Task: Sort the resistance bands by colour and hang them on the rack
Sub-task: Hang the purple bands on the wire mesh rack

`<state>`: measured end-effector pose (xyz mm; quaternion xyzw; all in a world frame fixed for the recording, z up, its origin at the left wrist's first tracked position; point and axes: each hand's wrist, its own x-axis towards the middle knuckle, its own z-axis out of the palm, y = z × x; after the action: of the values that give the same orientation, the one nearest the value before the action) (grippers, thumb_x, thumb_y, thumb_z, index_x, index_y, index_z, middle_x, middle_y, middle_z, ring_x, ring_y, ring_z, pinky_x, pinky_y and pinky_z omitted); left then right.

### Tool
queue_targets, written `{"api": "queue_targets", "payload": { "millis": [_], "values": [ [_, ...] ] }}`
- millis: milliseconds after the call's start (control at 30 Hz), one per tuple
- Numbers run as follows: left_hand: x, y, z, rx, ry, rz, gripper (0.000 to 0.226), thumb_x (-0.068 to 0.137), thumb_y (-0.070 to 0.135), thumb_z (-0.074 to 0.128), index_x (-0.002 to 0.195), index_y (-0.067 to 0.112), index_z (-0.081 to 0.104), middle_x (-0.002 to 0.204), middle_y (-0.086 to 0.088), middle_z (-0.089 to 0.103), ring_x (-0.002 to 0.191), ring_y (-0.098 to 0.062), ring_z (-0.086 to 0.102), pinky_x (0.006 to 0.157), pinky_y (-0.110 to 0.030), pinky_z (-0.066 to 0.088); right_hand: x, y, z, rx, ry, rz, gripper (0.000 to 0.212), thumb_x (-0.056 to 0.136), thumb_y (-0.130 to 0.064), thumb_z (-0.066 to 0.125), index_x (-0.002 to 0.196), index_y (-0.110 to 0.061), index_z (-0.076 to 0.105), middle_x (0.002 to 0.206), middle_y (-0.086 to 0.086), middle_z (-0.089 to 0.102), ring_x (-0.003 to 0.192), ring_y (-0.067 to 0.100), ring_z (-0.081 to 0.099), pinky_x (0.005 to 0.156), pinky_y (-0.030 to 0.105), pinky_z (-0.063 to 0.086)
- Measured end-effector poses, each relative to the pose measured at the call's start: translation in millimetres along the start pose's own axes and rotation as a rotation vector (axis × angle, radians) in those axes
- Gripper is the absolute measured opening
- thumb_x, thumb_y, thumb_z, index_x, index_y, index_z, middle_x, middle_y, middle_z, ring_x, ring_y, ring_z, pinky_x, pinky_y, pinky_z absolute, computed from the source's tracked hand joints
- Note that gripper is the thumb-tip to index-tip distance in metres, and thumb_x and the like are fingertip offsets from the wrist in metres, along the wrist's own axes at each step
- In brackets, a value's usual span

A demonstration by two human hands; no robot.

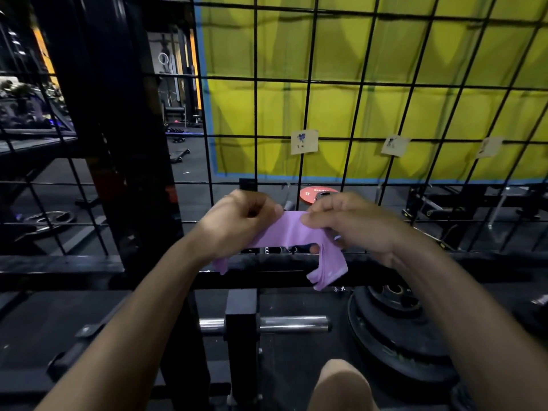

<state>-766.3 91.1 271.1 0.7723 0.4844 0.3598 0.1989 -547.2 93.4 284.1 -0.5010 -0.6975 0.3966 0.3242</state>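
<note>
Purple band [292,229] mid-frame, stretched flat between left hand [237,218] and right hand [347,223], both pinching it with curled fingers. Probably spread open to slip over a hook on wire rack [308,84] just behind, below paper tags [304,141].

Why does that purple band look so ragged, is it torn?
Possibly. The purple band, held between the left hand and right hand, shows holes along its lower edge and a frayed-looking end hanging below the right hand; it may be bunched layers instead.
</note>
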Motion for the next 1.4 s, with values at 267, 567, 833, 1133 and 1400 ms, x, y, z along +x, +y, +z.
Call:
{"api": "queue_targets", "payload": {
  "millis": [267,567,833,1133,1400],
  "values": [
    [-7,-4,-4,-0.110,-0.013,-0.109,0.036,0.104,0.028,0.053,0.082,0.001,0.062,0.053,0.003,0.047,0.035,-0.005,0.036,0.037,-0.017,0.032,8,7,26,0.303,-0.063,-0.046,0.014,0.097,-0.019,0.062,0.087,-0.015,0.072,0.085,0.009,0.071,0.077,0.021,0.063,0.075,0.033,0.047],
    [-5,-19,8,-0.166,-0.017,-0.225,0.044,0.101,0.035,0.058,0.061,0.017,0.059,0.051,0.004,0.045,0.045,-0.013,0.035,0.046,-0.022,0.028,10,19,32,0.497,-0.151,0.071,0.013,0.097,-0.017,0.060,0.097,-0.009,0.071,0.085,0.012,0.072,0.075,0.024,0.069,0.079,0.038,0.053],
    [-13,-12,16,-0.378,-0.014,-0.288,0.033,0.095,0.038,0.066,0.075,0.011,0.063,0.050,0.008,0.045,0.039,-0.003,0.033,0.039,-0.014,0.026,8,24,39,0.425,-0.105,0.036,0.016,0.102,-0.014,0.053,0.093,-0.010,0.065,0.090,0.013,0.073,0.082,0.021,0.070,0.084,0.040,0.058],
    [-15,-13,20,-0.433,-0.003,-0.308,0.017,0.089,0.025,0.076,0.086,0.009,0.070,0.054,0.011,0.058,0.039,0.002,0.044,0.041,-0.011,0.033,12,34,31,0.326,-0.109,-0.023,0.021,0.101,-0.020,0.057,0.100,-0.006,0.072,0.083,0.011,0.073,0.075,0.018,0.068,0.083,0.035,0.051],
    [-17,-19,17,-0.420,-0.035,-0.288,0.030,0.087,0.023,0.079,0.098,-0.004,0.069,0.083,-0.017,0.068,0.067,-0.017,0.054,0.058,-0.025,0.041,16,39,31,0.324,-0.112,-0.083,0.011,0.097,-0.011,0.064,0.090,-0.011,0.072,0.082,0.005,0.071,0.069,0.011,0.063,0.062,0.020,0.049]
  ]
}}
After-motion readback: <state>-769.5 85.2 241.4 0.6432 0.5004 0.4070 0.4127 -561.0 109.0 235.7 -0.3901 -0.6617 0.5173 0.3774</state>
